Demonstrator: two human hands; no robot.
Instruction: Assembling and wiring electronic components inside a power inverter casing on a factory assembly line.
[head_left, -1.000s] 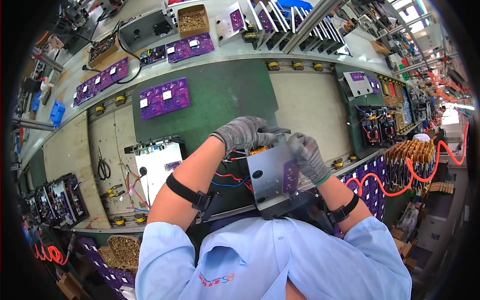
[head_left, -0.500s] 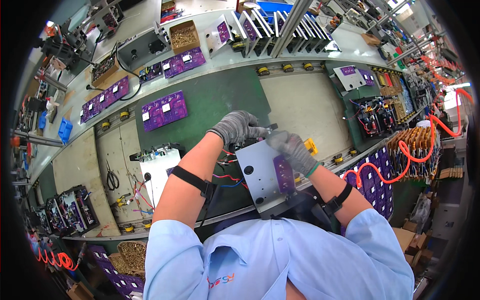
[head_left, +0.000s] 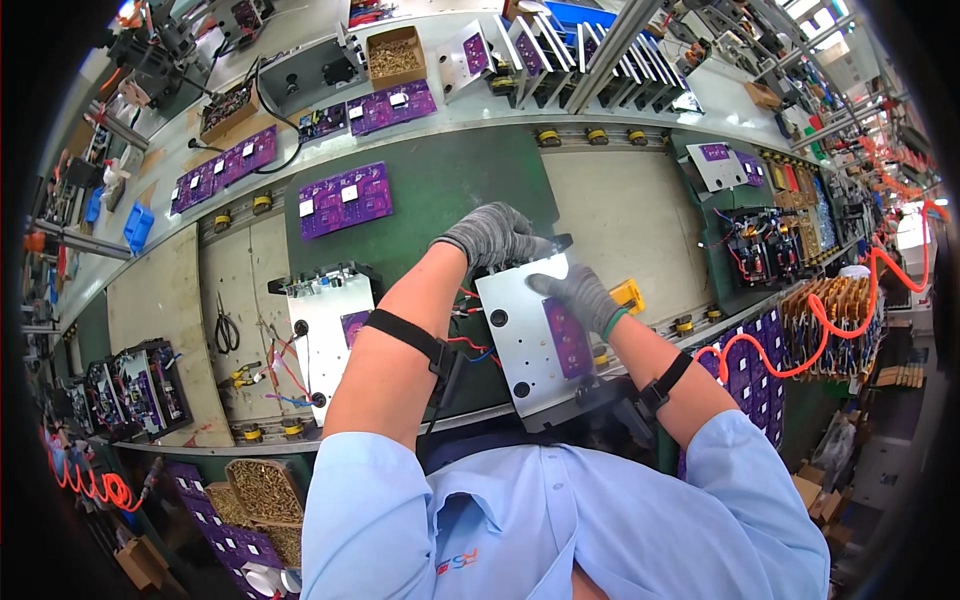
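In front of me a silver metal plate assembly (head_left: 515, 335) stands tilted, with round black holes, a purple circuit board (head_left: 568, 340) showing through a cutout and a black part along its near edge. My left hand (head_left: 492, 238), in a grey knit glove, is closed round its far edge, by a black end piece (head_left: 563, 242). My right hand (head_left: 582, 296), gloved too, grips the right edge, with fingers lying on the plate's face. Red and blue wires (head_left: 470, 344) come out at the assembly's left side. A second such assembly (head_left: 325, 330) lies left, partly behind my left forearm.
A purple board panel (head_left: 345, 200) lies on the green mat (head_left: 430, 170). Black-handled scissors (head_left: 227, 330) and yellow-handled pliers (head_left: 243, 376) lie to the left. A yellow part (head_left: 628, 296) is beside my right hand. An orange coiled hose (head_left: 790, 372) hangs at right.
The metal plate assembly has tilted, and its face now looks brighter. My right hand has shifted down off the far corner to the right edge. The whole view has moved slightly.
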